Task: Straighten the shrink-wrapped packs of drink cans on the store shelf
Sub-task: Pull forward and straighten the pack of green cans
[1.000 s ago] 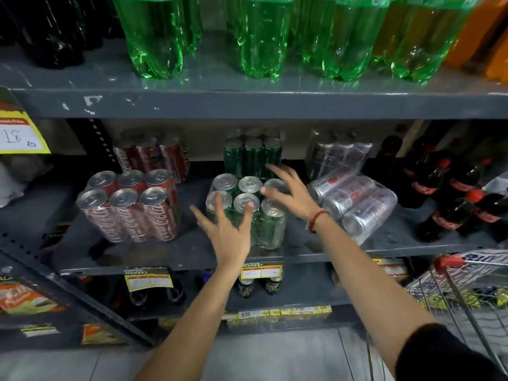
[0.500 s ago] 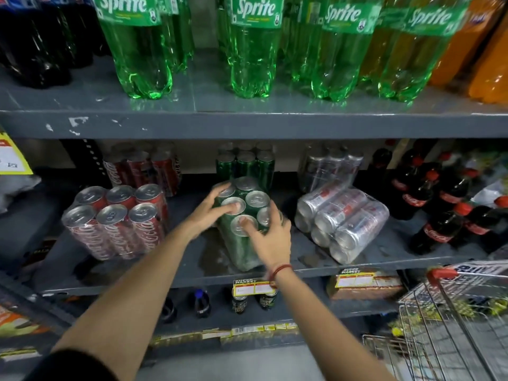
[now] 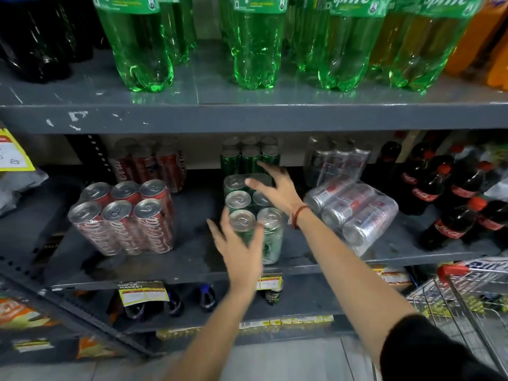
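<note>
A shrink-wrapped pack of green cans (image 3: 238, 200) stands upright mid-shelf, its long side running front to back. My left hand (image 3: 239, 244) is spread against its near left corner. Over its far right cans hovers my right hand (image 3: 276, 189), fingers apart; neither hand grips the wrap. To the left, a pack of red cola cans (image 3: 123, 220) stands leaning slightly. A pack of silver cans (image 3: 353, 211) lies on its side, askew, at the right. Further red (image 3: 148, 163), green (image 3: 250, 158) and silver (image 3: 336, 160) packs stand behind.
Large green Sprite bottles (image 3: 258, 48) line the shelf above. Small dark cola bottles (image 3: 453, 204) crowd the right end of the grey shelf (image 3: 192, 259). A wire shopping cart (image 3: 467, 303) stands at the lower right. Price tags (image 3: 143, 294) hang on the shelf's front edge.
The green pack has been turned from three cans wide to two cans wide. My hands held it half a second ago and have since opened, the right one lifting toward the back.
</note>
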### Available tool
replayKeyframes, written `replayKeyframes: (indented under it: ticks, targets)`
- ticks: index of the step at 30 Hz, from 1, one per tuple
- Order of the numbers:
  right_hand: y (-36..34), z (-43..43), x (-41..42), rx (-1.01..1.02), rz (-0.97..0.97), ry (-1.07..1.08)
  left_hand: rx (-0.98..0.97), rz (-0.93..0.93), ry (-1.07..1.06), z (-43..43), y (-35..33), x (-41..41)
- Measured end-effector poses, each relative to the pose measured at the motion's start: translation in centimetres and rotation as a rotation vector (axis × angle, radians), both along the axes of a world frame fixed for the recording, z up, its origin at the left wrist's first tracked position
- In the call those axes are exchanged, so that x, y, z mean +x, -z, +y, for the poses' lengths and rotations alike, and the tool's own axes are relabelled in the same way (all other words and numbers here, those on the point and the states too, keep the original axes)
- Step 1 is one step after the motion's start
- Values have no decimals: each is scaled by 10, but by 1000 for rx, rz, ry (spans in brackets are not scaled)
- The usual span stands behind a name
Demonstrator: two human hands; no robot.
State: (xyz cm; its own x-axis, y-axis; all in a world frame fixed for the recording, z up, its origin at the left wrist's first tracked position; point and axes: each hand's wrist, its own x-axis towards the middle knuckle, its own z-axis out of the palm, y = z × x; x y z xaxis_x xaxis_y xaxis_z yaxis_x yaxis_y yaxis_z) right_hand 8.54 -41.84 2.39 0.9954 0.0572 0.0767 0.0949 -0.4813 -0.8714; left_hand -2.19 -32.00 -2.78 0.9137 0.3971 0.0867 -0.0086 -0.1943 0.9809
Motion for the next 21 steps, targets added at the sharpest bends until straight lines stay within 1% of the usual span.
replayKeyframes:
  ticks: [2,3,4,6,9,11,13,16,19,21]
  targets:
    - [-2,2,21,-160,87,-234,74,67,26,-29,5,-11]
    - [-2,2,27,-214,132,-301,108,108,23,-39,6,-10]
    - [0,2,33,-238,163,-330,131,145,17,-45,6,-6]
    - [4,-1,38,-211,169,-327,134,198,2,-52,6,3]
    - [13,-4,40,-212,110,-248,132,233,-41,-51,6,15]
    - [18,-10,41,-319,69,-161,146,209,-31,-43,7,21]
    - [22,-21,37,-457,59,-95,149,165,22,-25,10,29]
    - [26,-36,22,-535,96,14,198,126,196,13,10,48]
    - [27,-34,5,-591,127,128,332,197,438,57,0,79]
    - [28,-22,-9,-594,134,189,407,238,576,78,-8,100]
